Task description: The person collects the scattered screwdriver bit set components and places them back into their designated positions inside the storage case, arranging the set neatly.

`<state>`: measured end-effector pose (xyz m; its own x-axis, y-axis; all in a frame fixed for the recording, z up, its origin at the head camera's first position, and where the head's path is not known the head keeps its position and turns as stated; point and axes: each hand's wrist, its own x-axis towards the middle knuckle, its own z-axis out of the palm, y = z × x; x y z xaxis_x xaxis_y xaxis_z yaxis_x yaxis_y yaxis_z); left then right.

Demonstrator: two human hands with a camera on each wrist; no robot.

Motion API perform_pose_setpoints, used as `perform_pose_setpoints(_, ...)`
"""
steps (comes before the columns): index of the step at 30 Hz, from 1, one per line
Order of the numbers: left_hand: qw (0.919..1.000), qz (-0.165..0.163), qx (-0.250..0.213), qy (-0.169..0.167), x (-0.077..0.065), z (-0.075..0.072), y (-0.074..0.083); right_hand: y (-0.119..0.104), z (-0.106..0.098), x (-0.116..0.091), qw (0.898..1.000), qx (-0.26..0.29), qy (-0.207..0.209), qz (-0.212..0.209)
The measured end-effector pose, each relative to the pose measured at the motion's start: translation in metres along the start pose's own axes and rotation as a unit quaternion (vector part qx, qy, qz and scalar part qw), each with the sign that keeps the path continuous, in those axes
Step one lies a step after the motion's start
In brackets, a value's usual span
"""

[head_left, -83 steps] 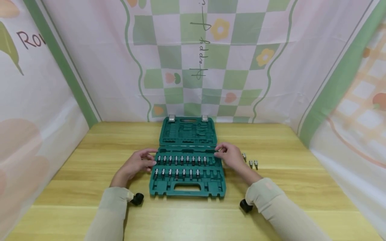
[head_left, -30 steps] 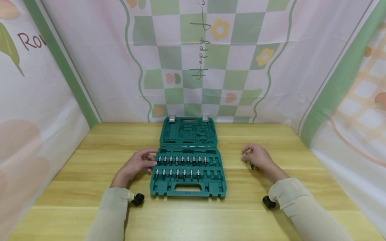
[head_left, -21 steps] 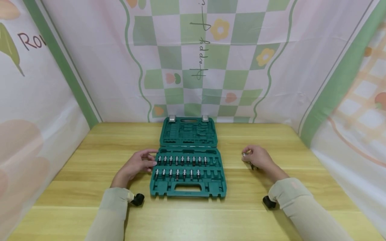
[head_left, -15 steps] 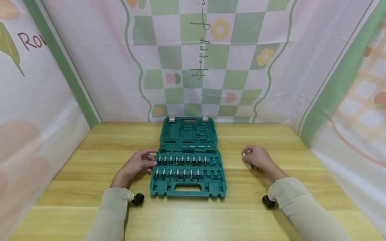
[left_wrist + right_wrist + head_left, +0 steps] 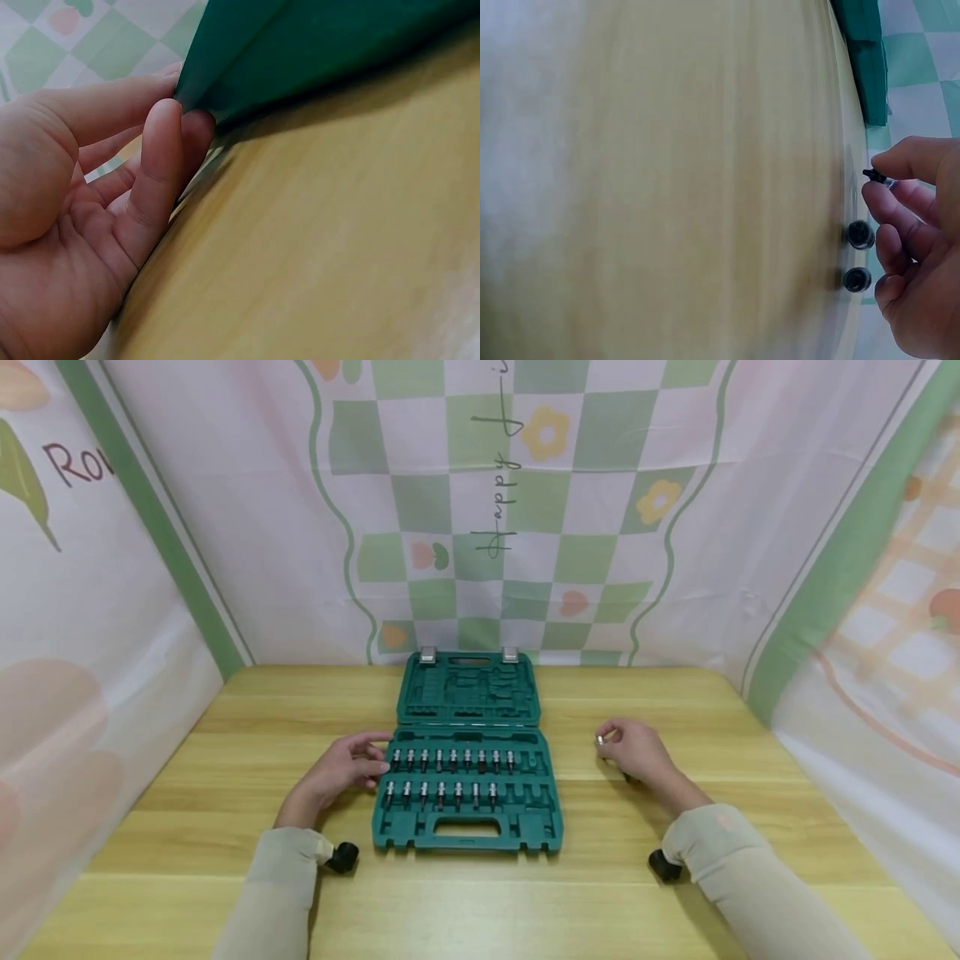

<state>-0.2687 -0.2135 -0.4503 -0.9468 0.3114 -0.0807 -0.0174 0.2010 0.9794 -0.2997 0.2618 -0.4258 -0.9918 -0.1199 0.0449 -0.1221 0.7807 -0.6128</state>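
An opened green tool case (image 5: 468, 841) lies in the middle of the table, with two rows of silver-and-black bit sockets (image 5: 458, 793) seated in its near half. My left hand (image 5: 341, 770) touches the case's left edge with thumb and fingertips, which the left wrist view shows at the green corner. To the right of the case, my right hand (image 5: 639, 752) pinches a bit socket (image 5: 875, 177) between thumb and finger, its black tip pointing out. Two more bit sockets (image 5: 860, 235) stand near its curled fingers in the right wrist view; the head view mostly hides them.
Wooden table (image 5: 480, 910) surrounds the case. The case's lid (image 5: 468, 689) leans back towards the checkered curtain (image 5: 487, 527), with two metal latches at its top. Slots at the right end of both rows hold nothing.
My right hand has left the case's right edge for the loose bit sockets, pinched one there, and just now shifted slightly left with it. My left hand has stayed put.
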Motion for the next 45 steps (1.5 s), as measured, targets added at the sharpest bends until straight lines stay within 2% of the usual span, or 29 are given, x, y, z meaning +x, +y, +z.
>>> perform_pose_setpoints(9,0.9999,-0.007,-0.005,0.006,-0.001,0.001,0.001,-0.011,0.006,-0.003,0.999,0.04,0.005,-0.023)
perform_pose_setpoints(17,1.0,0.001,-0.004,-0.001,-0.002,0.001,0.001,-0.026,0.012,-0.007,0.997,0.069,-0.003,-0.037)
perform_pose_setpoints(29,1.0,0.0,-0.007,-0.001,-0.001,0.001,0.001,-0.04,0.019,-0.015,0.994,0.102,-0.022,-0.037)
perform_pose_setpoints(35,1.0,0.004,-0.002,-0.003,-0.002,0.0,0.001,-0.05,0.021,-0.021,0.991,0.125,-0.037,-0.024)
perform_pose_setpoints(45,1.0,0.003,-0.005,-0.003,-0.001,0.001,0.001,-0.06,0.031,-0.028,0.99,0.132,-0.046,-0.027)
